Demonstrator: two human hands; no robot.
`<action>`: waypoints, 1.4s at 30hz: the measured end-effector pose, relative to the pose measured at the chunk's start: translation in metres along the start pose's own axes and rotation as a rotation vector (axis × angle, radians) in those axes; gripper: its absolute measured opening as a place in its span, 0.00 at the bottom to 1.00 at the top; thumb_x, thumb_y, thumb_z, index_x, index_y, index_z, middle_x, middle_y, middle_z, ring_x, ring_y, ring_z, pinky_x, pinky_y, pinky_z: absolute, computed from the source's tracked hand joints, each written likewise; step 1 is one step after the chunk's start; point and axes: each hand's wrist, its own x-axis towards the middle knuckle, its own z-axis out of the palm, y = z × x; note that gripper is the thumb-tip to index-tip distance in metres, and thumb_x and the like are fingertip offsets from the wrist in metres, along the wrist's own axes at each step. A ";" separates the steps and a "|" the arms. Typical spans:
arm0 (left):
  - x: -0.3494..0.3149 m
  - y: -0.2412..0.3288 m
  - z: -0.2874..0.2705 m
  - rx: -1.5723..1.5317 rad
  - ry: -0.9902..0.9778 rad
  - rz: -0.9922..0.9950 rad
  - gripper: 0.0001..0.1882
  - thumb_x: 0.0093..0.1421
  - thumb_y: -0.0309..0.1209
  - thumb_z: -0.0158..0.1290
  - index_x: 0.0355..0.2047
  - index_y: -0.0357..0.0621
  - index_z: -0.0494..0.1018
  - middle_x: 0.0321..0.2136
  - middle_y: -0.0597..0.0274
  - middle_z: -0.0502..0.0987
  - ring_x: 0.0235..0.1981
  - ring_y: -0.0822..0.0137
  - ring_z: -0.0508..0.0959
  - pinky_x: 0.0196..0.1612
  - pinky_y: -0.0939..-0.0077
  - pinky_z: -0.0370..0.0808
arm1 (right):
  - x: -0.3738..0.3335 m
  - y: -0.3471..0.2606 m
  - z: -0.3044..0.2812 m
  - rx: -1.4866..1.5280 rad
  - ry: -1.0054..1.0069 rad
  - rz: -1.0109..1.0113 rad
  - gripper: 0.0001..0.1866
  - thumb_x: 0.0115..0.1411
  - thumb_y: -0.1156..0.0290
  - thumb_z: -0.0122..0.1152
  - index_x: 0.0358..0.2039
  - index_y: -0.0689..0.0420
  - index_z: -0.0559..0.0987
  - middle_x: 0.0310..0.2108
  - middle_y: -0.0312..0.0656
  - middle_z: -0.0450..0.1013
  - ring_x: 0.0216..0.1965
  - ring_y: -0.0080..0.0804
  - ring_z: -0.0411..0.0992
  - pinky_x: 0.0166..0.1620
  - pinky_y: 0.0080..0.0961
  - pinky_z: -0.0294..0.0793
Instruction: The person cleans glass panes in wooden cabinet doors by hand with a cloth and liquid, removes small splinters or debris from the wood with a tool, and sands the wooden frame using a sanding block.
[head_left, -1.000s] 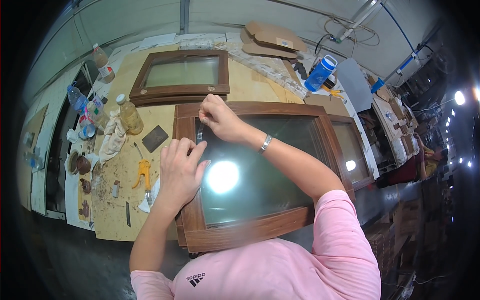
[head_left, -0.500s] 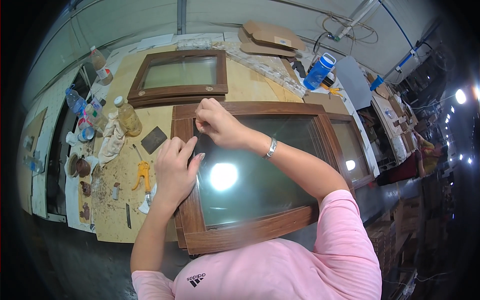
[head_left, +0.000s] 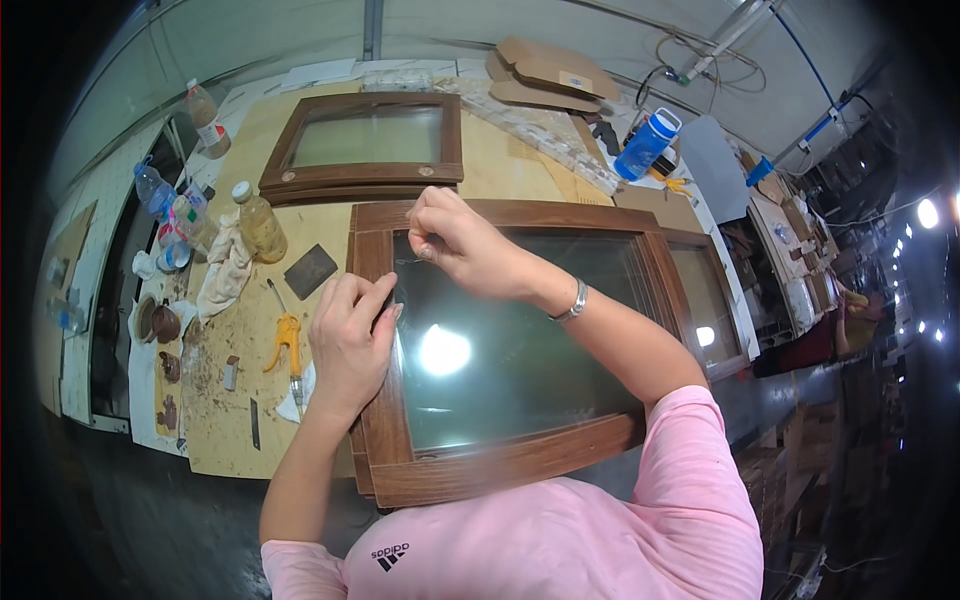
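Observation:
A brown wooden frame with a glass pane (head_left: 520, 340) lies flat in front of me. My right hand (head_left: 452, 240) is closed in a pinch above the pane's far left corner. What it grips is too small to make out; a thin, pale, curled strand (head_left: 416, 263) shows just beneath the fingers. My left hand (head_left: 350, 350) rests on the left side of the frame (head_left: 372, 250). Its fingers are bent, the index fingertip is at the inner edge by the glass, and the thumb stands apart over the edge.
Left lie a yellow-handled tool (head_left: 287, 340), a dark square pad (head_left: 310, 271), a rag (head_left: 228, 265) and several bottles (head_left: 260, 228). Smaller glazed frames (head_left: 365, 140) are stacked behind; another frame (head_left: 705, 300) adjoins right. A blue bottle (head_left: 648, 145) stands far right. Someone (head_left: 840, 325) is in the background.
My right hand has moved slightly right, away from my left hand, and the pale strand now shows below it. My left hand stays at the frame's edge. The view has shifted slightly.

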 end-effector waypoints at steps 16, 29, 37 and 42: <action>0.005 0.002 0.001 0.029 -0.008 0.106 0.19 0.50 0.20 0.60 0.43 0.45 0.81 0.35 0.60 0.72 0.38 0.58 0.71 0.42 0.66 0.70 | 0.001 0.005 -0.006 0.044 -0.235 0.211 0.06 0.62 0.74 0.58 0.31 0.63 0.73 0.36 0.44 0.66 0.42 0.38 0.65 0.47 0.32 0.68; 0.006 0.004 -0.001 0.072 -0.020 0.143 0.18 0.49 0.21 0.61 0.42 0.48 0.82 0.36 0.61 0.73 0.40 0.58 0.71 0.44 0.64 0.69 | 0.022 -0.004 -0.015 0.014 -0.390 0.277 0.07 0.60 0.75 0.57 0.29 0.67 0.73 0.35 0.48 0.68 0.39 0.40 0.68 0.45 0.34 0.69; 0.002 0.003 0.000 -0.066 0.056 0.102 0.16 0.48 0.20 0.61 0.38 0.47 0.83 0.32 0.62 0.73 0.36 0.59 0.72 0.39 0.66 0.70 | 0.021 -0.011 -0.023 0.079 -0.407 0.354 0.08 0.58 0.74 0.58 0.30 0.68 0.74 0.34 0.49 0.68 0.38 0.40 0.69 0.44 0.35 0.70; 0.003 0.003 0.000 -0.040 0.058 0.110 0.15 0.48 0.19 0.61 0.38 0.46 0.82 0.32 0.62 0.73 0.36 0.59 0.72 0.39 0.67 0.70 | 0.025 0.003 -0.011 0.057 -0.409 0.361 0.09 0.58 0.73 0.58 0.28 0.68 0.74 0.32 0.50 0.69 0.36 0.39 0.70 0.42 0.35 0.70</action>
